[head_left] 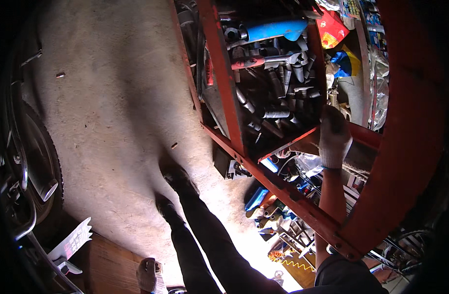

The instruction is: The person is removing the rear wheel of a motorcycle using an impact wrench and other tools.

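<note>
My gloved right hand [334, 137] has its fingers curled at the right corner of a red metal tray [288, 144]; what they grip is hidden. The tray holds several sockets [276, 81], a wrench with red handle [249, 62] and a blue tool or holder [273, 31]. My gloved left hand [148, 274] is low at the bottom edge with fingers curled, beside a cardboard sheet [107, 262]; I cannot make out what it holds.
A motorbike's wheel and exhaust [41, 171] stand at the left. My legs and shoes [185, 196] are on the concrete floor [112, 122]. Shelves with bags [332, 27] fill the upper right, and tools, a coiled yellow hose [293, 262] and other items lie below the red frame.
</note>
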A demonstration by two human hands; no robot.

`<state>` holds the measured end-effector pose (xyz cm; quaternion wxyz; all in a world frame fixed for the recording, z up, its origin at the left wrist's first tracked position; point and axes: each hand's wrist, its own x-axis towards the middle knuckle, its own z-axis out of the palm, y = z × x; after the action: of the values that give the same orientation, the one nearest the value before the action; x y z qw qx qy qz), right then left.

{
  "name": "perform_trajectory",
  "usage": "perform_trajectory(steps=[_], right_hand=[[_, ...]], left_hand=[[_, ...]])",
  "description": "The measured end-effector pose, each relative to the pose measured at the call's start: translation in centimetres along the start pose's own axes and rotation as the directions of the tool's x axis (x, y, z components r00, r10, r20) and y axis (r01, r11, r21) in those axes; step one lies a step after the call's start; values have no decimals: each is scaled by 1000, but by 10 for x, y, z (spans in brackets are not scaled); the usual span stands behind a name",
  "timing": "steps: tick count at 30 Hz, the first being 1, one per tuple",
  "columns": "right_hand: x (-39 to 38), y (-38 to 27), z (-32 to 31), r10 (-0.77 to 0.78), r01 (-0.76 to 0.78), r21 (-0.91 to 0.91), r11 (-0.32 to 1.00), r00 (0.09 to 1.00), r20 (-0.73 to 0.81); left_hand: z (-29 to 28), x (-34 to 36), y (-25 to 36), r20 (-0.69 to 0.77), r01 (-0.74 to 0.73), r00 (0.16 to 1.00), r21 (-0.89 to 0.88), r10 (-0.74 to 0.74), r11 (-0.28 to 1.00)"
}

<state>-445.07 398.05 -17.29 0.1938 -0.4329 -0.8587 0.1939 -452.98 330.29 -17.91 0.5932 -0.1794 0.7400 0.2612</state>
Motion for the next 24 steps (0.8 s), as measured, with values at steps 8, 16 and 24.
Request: perform_trajectory(steps=[8, 16, 24], right_hand=[[-8, -17, 27, -65, 291, -414, 863, 875, 480], [-11, -15, 34, -91, 268, -411, 871, 912, 400], [-16, -57, 29, -85, 341, -347, 874, 810, 581]], left_hand=[[6, 0, -8, -7, 28, 1000, -15, -28, 1000], [3, -5, -17, -34, 17, 999, -79, -20, 997], [13, -8, -15, -36, -54, 998, -85, 51, 995]])
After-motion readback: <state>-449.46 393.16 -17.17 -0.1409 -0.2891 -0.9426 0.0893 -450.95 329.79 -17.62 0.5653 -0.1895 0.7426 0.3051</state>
